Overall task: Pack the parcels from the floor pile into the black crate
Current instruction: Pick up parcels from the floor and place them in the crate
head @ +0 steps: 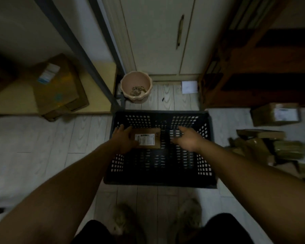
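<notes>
Left hand (124,140) has got hold of a small brown parcel (149,140) by its left end, thumb on top next to the white label, fingers round the far edge. Parcel's inside the black crate (158,183), left half towards the back, lying flat w/ the label up. Can't tell if it's on the crate bottom or just above it, pic's pretty dark + blurry tbh. Right hand (187,140) is over the right half of the crate, fingers loose and spread, holding nothing. Rest of the parcels are in a floor pile (271,149) just right of the crate, w/ another box (275,115) a bit behind that. Pink pot (136,88) sits on the floor behind the crate.
</notes>
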Demonstrator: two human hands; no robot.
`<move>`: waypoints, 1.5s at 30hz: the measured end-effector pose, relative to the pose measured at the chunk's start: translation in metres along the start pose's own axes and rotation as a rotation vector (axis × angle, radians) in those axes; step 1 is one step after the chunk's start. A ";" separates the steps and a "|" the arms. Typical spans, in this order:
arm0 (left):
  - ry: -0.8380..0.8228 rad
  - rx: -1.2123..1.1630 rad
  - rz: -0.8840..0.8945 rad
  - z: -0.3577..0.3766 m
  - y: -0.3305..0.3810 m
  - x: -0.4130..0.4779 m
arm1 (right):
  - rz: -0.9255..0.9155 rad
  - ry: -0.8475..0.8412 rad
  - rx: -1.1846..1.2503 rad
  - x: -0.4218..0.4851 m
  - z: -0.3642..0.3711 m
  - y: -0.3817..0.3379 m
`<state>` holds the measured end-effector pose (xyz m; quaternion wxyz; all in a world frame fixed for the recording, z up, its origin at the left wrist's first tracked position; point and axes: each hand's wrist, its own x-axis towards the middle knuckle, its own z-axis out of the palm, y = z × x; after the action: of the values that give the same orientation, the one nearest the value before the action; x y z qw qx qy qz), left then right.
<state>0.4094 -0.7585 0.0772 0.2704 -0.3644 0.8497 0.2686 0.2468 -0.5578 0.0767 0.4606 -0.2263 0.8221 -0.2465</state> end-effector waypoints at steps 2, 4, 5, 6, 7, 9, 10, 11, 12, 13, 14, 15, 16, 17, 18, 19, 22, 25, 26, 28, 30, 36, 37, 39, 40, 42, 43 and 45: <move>0.023 0.010 0.010 -0.037 0.026 -0.055 | -0.022 0.015 0.002 -0.057 -0.035 -0.031; 0.048 0.005 0.044 -0.071 0.049 -0.108 | -0.032 0.037 -0.008 -0.113 -0.068 -0.057; 0.054 0.004 0.071 -0.086 0.060 -0.132 | -0.036 0.053 -0.016 -0.140 -0.082 -0.066; 0.057 0.007 0.092 -0.101 0.071 -0.155 | -0.043 0.074 -0.026 -0.166 -0.096 -0.075; 0.062 0.014 0.110 -0.115 0.082 -0.176 | -0.047 0.099 -0.037 -0.190 -0.109 -0.082; 0.088 0.035 0.135 -0.139 0.104 -0.216 | -0.054 0.162 -0.036 -0.238 -0.132 -0.092; 0.111 0.035 0.150 -0.149 0.115 -0.233 | -0.047 0.205 -0.040 -0.261 -0.142 -0.095; 0.135 0.026 0.171 -0.155 0.124 -0.249 | -0.034 0.255 -0.044 -0.284 -0.150 -0.097; 0.158 0.017 0.198 -0.161 0.133 -0.263 | -0.034 0.308 -0.042 -0.306 -0.158 -0.097; 0.172 0.019 0.227 -0.164 0.141 -0.276 | -0.037 0.353 -0.032 -0.328 -0.164 -0.097; 0.180 0.033 0.248 -0.166 0.149 -0.288 | -0.036 0.391 -0.030 -0.349 -0.169 -0.094; 0.194 0.055 0.270 -0.167 0.158 -0.300 | -0.020 0.424 -0.043 -0.369 -0.173 -0.090; 0.208 0.075 0.293 -0.167 0.167 -0.312 | 0.006 0.454 -0.064 -0.389 -0.177 -0.086; 0.218 0.083 0.315 -0.166 0.177 -0.325 | 0.037 0.475 -0.084 -0.408 -0.179 -0.079; 0.222 0.082 0.335 -0.165 0.187 -0.339 | 0.059 0.490 -0.093 -0.428 -0.181 -0.073; 0.216 0.085 0.355 -0.162 0.199 -0.353 | 0.074 0.503 -0.086 -0.448 -0.184 -0.065; 0.159 0.103 0.417 -0.156 0.235 -0.392 | 0.113 0.569 -0.095 -0.504 -0.194 -0.041; 0.166 0.116 0.510 -0.146 0.279 -0.431 | 0.137 0.647 -0.054 -0.557 -0.208 -0.011; 0.174 0.125 0.543 -0.140 0.296 -0.444 | 0.141 0.671 -0.038 -0.575 -0.213 0.001; 0.170 0.139 0.590 -0.126 0.334 -0.468 | 0.159 0.705 -0.052 -0.610 -0.226 0.030; 0.155 0.168 0.616 -0.105 0.377 -0.490 | 0.202 0.739 -0.077 -0.646 -0.237 0.063; 0.075 0.167 0.691 -0.008 0.506 -0.543 | 0.280 0.757 -0.070 -0.748 -0.274 0.184; 0.065 0.177 0.704 0.010 0.524 -0.550 | 0.301 0.755 -0.075 -0.762 -0.281 0.204; 0.039 0.211 0.717 0.042 0.556 -0.562 | 0.335 0.745 -0.067 -0.786 -0.295 0.237; 0.022 0.232 0.716 0.055 0.568 -0.566 | 0.344 0.741 -0.058 -0.795 -0.302 0.251; -0.006 0.278 0.710 0.073 0.590 -0.571 | 0.356 0.739 -0.035 -0.807 -0.317 0.274; -0.015 0.291 0.708 0.079 0.601 -0.570 | 0.359 0.740 -0.022 -0.809 -0.325 0.284; -0.026 0.284 0.702 0.086 0.622 -0.564 | 0.355 0.739 -0.004 -0.806 -0.341 0.301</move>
<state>0.2884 -0.0674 0.5471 0.2204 -0.0064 0.9481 0.2291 0.2886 0.2260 0.5671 0.1692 0.0219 0.9590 -0.2263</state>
